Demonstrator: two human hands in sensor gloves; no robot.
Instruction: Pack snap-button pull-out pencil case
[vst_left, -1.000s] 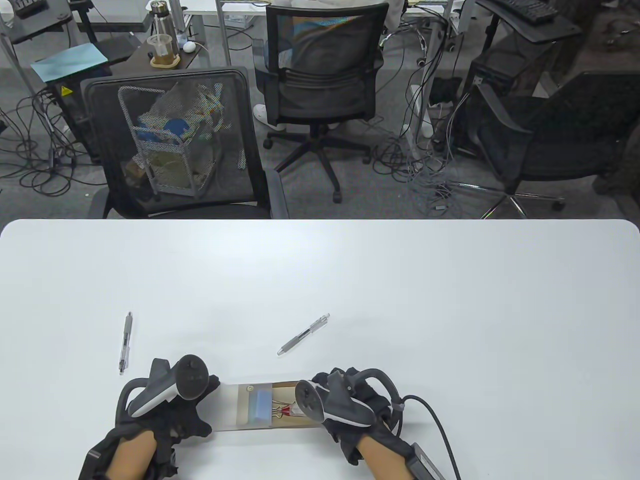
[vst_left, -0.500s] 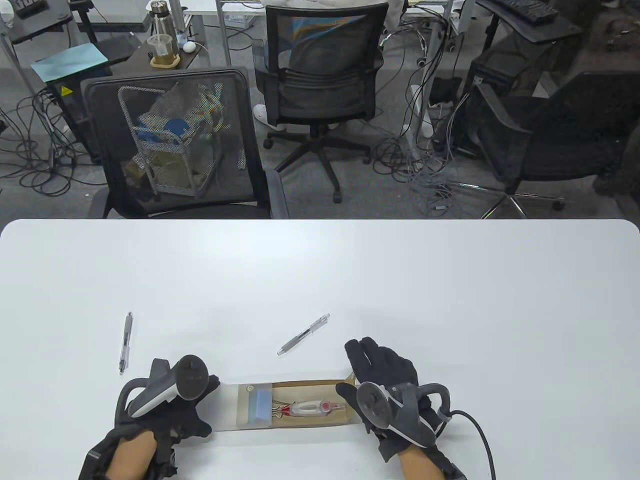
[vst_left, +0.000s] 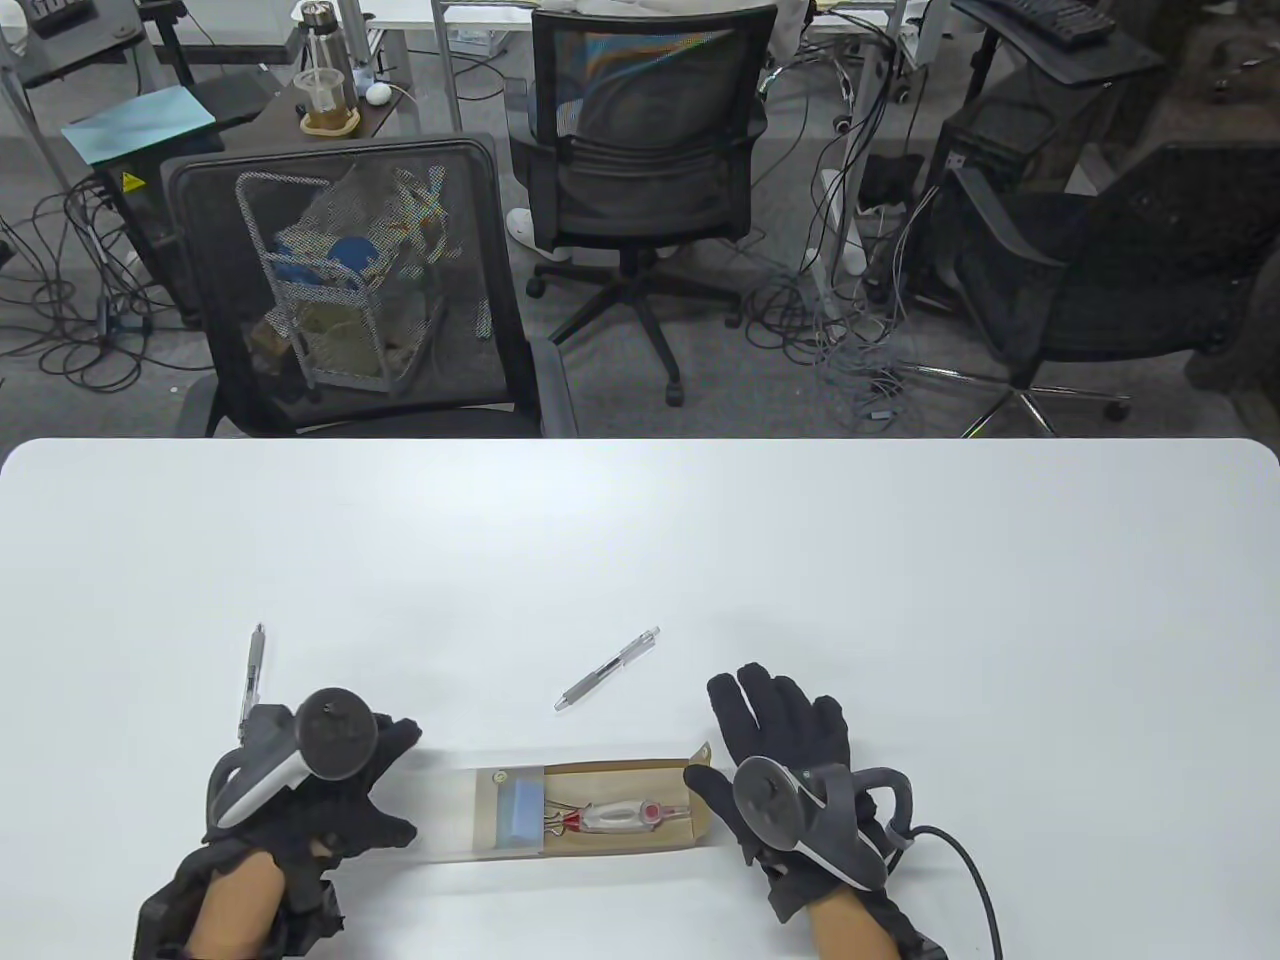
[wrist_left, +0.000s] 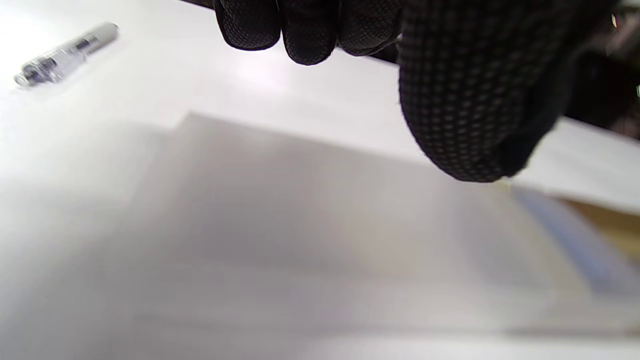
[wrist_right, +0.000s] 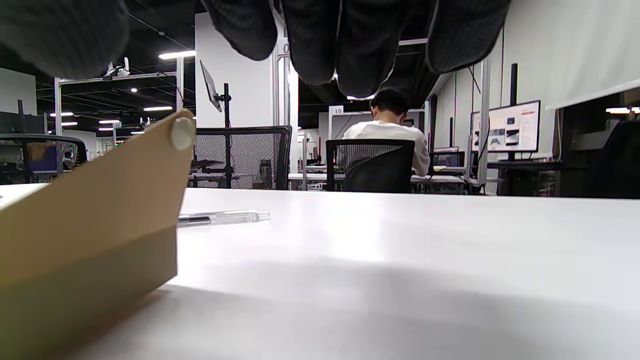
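The pencil case lies near the table's front edge: a translucent sleeve (vst_left: 455, 815) with its brown card tray (vst_left: 640, 775) pulled out to the right. In the tray lie a blue eraser (vst_left: 520, 812), red binder clips (vst_left: 560, 822) and a clear and red item (vst_left: 625, 815). My left hand (vst_left: 410, 780) is open at the sleeve's left end, its fingertips (wrist_left: 307, 35) hanging above the blurred sleeve (wrist_left: 300, 210). My right hand (vst_left: 705, 730) lies flat and open just right of the tray. Its thumb is by the snap flap (vst_left: 705, 750), which also shows in the right wrist view (wrist_right: 100, 200).
A clear pen (vst_left: 608, 669) lies behind the case and shows in the right wrist view (wrist_right: 222, 217). A second pen (vst_left: 252, 680) lies at the left, partly behind my left tracker, and shows in the left wrist view (wrist_left: 65, 52). Chairs stand beyond the table's far edge.
My right hand left the clear and red item in the tray and moved right, off the tray's end. My left hand slid left, off the sleeve.
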